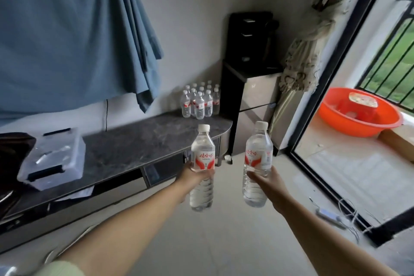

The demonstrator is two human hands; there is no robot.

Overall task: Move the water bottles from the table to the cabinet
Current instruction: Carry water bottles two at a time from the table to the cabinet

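Head view shows the left hand (195, 176) with its grip closed round the middle of one upright water bottle (202, 168), and the right hand (267, 182) with its grip closed round a second upright bottle (257, 164), both held in the air side by side and apart. Beyond the two grips, a cluster of bottles (200, 102) stands at the far end of the dark cabinet top (125, 148), with a clear plastic box (52, 157) to the left of the left grip.
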